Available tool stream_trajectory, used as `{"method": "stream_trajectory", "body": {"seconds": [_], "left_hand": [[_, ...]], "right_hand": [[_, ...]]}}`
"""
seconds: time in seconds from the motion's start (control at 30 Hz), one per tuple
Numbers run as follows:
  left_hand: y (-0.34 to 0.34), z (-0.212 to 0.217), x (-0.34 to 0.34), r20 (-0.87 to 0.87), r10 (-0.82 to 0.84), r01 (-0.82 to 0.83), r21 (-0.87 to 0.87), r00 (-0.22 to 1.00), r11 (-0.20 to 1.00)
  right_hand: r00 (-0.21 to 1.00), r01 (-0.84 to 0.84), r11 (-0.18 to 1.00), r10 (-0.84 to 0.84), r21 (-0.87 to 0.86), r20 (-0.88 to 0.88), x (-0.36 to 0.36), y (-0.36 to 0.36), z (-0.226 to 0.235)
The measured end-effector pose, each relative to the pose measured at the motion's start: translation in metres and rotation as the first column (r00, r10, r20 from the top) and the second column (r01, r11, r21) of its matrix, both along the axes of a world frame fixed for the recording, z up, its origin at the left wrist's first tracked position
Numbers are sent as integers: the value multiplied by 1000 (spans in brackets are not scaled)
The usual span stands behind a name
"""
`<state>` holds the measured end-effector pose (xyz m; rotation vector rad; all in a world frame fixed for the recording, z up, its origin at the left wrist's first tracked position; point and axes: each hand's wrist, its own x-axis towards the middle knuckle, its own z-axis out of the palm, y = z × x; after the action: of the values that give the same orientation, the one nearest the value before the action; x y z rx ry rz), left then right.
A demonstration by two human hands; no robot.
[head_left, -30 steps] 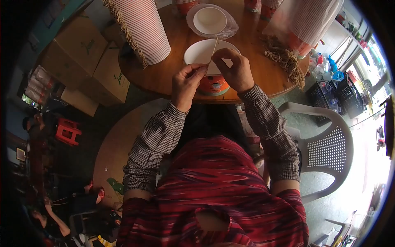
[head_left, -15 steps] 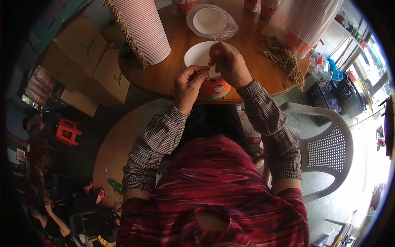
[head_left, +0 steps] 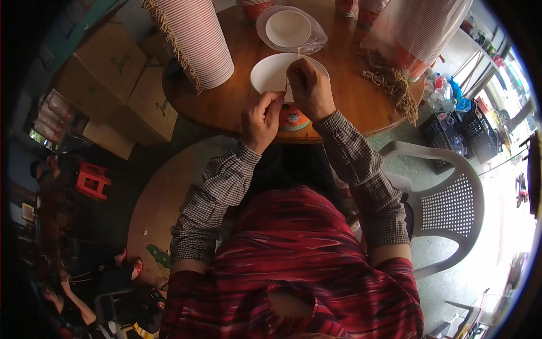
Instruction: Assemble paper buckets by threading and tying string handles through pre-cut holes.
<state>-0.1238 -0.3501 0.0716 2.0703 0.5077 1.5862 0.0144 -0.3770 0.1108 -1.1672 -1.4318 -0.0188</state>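
Close to the table's near edge stands a paper bucket (head_left: 265, 72), white inside with an orange printed outside. Over its near rim my left hand (head_left: 262, 120) is closed in a pinch on a thin brown string (head_left: 287, 85). Just to the right and a little higher, my right hand (head_left: 311, 89) pinches the same string, whose end sticks up above the fingers. The string runs taut between the hands. My hands hide part of the bucket's rim and side. A bunch of loose brown strings (head_left: 389, 85) lies at the table's right edge.
On the round wooden table (head_left: 231, 107), a tall bucket stack (head_left: 197, 45) with strings along it stands left. A white bucket (head_left: 288, 29) sits on clear plastic behind, a bagged stack (head_left: 432, 34) at right. A white plastic chair (head_left: 477, 192) is on my right, cardboard boxes (head_left: 118, 62) left.
My right hand has shifted slightly left, and my left hand slightly right. The bucket has moved slightly left and away from me. Both hands still hold the string.
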Motion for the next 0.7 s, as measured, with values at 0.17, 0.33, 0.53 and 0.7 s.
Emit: {"method": "stream_trajectory", "body": {"seconds": [0.17, 0.33, 0.53, 0.7], "left_hand": [[5, 26, -19, -103, 20, -38, -170, 994, 985], [21, 47, -13, -37, -230, 189, -451, 972, 872], [24, 53, -6, -54, -360, 251, -621, 931, 742], [28, 53, -3, -161, -355, 240, -483, 921, 842]], "right_hand": [[990, -137, 990, 136, 28, 43, 9, -3, 8], [980, -158, 986, 149, 59, 132, 6, -4, 12], [973, -217, 976, 215, 23, 89, 11, -1, 6], [957, -272, 961, 266, -41, -119, 8, 0, 11]]}}
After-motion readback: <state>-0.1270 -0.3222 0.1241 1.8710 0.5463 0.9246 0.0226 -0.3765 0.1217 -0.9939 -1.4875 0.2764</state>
